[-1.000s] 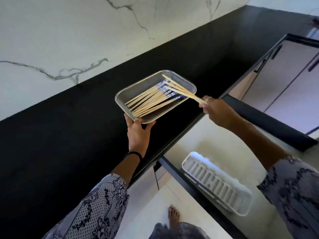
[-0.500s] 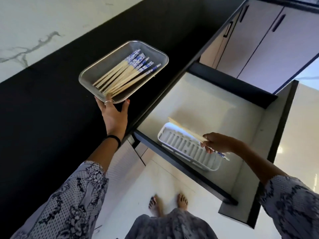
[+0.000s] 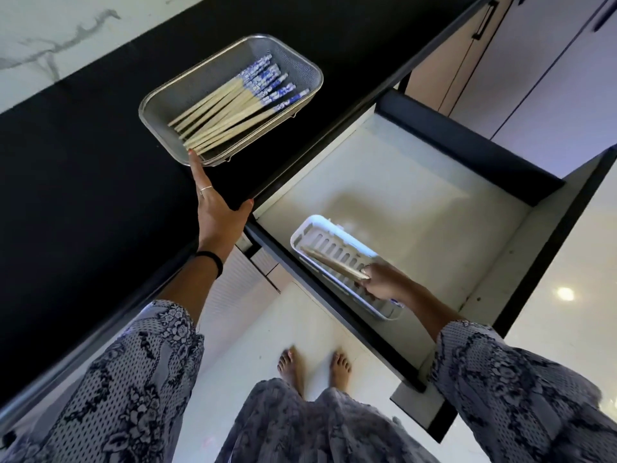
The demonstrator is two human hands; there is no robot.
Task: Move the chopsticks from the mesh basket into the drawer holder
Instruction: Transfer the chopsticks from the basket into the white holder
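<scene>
A silver mesh basket (image 3: 167,105) sits on the black counter and holds several wooden chopsticks (image 3: 227,115) with blue-and-white patterned ends. My left hand (image 3: 217,215) lies flat on the counter with a fingertip touching the basket's near rim. A white slotted holder (image 3: 320,235) lies in the open drawer near its front. My right hand (image 3: 384,282) is over the holder's right half, shut on a few chopsticks (image 3: 330,264) that slant low across the slots. Their patterned ends are hidden by the hand.
The black counter (image 3: 83,162) runs diagonally below a white marble wall (image 3: 50,35). The pulled-out drawer (image 3: 417,182) has a pale floor and dark sides. Cabinet doors (image 3: 534,78) stand at the upper right. Bare feet (image 3: 314,365) stand on the light floor below the drawer front.
My right hand carried a few chopsticks from the basket down into the drawer and lowered them onto the white holder. My left hand slid back from gripping the basket, one fingertip still on its rim.
</scene>
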